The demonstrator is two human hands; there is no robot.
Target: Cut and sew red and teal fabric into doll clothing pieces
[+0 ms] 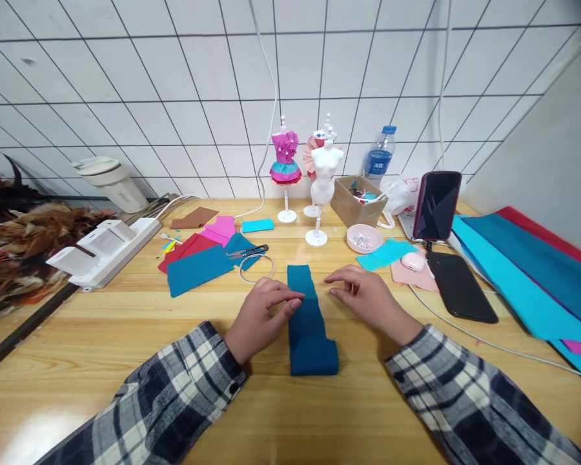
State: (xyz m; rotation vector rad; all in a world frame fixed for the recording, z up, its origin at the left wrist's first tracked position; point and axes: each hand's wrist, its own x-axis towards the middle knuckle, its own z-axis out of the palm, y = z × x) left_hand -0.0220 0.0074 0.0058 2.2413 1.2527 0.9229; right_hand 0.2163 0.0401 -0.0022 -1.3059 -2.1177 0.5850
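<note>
A long teal fabric strip (306,323) lies lengthwise on the table before me, its near end folded over and wider to the right. My left hand (266,313) reaches over the strip's left edge with thumb and index fingertips together. Whether those tips grip the cloth or something tiny, I cannot make out. To the right of the strip, my right hand (363,294) hovers with its fingers curved and apart, holding nothing. Beyond the left hand are a white cord loop (256,256) and dark-handled scissors (249,251) resting on teal cloth (201,268).
Mini dress forms stand at the back, one bare white (323,171), one in a pink dress (285,155). A bead dish (365,239), cardboard box (361,205) and propped phone (437,206) are right. Cloth sheets (527,258) line the right edge; a power strip (111,252) sits left.
</note>
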